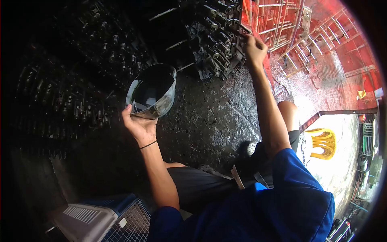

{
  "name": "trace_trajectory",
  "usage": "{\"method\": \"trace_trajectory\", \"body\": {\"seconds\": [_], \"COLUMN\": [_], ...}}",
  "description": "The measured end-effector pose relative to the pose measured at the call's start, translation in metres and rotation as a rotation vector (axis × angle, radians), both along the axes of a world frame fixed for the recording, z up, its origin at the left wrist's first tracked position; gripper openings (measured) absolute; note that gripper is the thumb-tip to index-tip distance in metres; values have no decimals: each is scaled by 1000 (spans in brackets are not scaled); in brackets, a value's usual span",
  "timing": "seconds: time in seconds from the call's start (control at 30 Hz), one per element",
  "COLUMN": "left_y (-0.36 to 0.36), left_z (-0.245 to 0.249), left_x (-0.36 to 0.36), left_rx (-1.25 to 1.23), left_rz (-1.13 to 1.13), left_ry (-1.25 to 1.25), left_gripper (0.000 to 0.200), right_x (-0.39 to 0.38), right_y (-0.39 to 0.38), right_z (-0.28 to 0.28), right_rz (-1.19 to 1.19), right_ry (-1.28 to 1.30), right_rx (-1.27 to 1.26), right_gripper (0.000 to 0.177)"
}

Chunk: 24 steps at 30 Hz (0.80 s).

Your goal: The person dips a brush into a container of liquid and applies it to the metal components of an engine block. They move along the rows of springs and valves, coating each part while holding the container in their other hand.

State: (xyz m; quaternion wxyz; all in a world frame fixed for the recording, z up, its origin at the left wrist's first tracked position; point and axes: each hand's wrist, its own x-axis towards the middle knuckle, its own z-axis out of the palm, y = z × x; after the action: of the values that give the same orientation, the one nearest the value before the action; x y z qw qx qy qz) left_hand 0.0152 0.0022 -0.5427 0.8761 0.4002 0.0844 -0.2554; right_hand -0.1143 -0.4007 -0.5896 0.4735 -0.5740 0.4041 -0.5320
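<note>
My left hand (141, 128) grips a cut-down, clear-sided container (164, 105) from below, thumb against its rim. Dark liquid lies inside, and the container tilts slightly. Stretched forward, my right hand (255, 50) is closed on a dark, slim tool (242, 30) whose kind I cannot make out. The tool's far end is over a cylinder head (211, 46), a dark, oily engine part with rows of valve springs. More cylinder heads with springs (60, 101) stand to the left in deep shadow.
Wet, blackened ground (209, 117) lies between my arms. Metal racks (282, 20) stand against red at the upper right. A yellow plastic chair (322, 143) is at the right, in bright light. A pet carrier (86, 220) with a wire door sits at the lower left.
</note>
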Motion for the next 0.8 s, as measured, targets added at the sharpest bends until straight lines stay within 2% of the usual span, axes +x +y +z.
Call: {"method": "trace_trajectory", "body": {"seconds": [0.07,0.13,0.17,0.3,0.4,0.43,0.53,0.7,0.73,0.8], "left_y": [-3,-5,-5,-5,-7,-7,-8,-9,-9,-8], "left_z": [3,7,8,5,7,8,7,10,10,11], "left_x": [-2,-3,-4,-2,-3,-4,-4,-4,-4,-5], "left_rx": [3,20,22,29,13,6,31,50,51,76], "left_rz": [11,1,-7,-17,-36,-43,-21,-26,-21,-12], "left_ry": [-16,-26,-28,-24,-33,-37,-31,-30,-26,-31], "left_gripper": [69,70,70,70,70,69,67,68,69,69], "right_x": [-5,-3,2,-10,-17,-16,-8,-11,-19,-15], "right_y": [-7,-20,-24,-26,-27,-29,-29,-33,-19,-19], "right_z": [1,-9,-13,-2,-11,-13,-21,-13,10,4], "right_rz": [1,157,286,241,108,147,221,220,222,254], "right_ry": [-96,19,-83,39,112,-16,-117,149,112,-83], "right_rx": [-15,-87,11,152,-64,61,70,-33,51,65], "right_gripper": [29,31,31,32,29,28,31,29,29,30]}}
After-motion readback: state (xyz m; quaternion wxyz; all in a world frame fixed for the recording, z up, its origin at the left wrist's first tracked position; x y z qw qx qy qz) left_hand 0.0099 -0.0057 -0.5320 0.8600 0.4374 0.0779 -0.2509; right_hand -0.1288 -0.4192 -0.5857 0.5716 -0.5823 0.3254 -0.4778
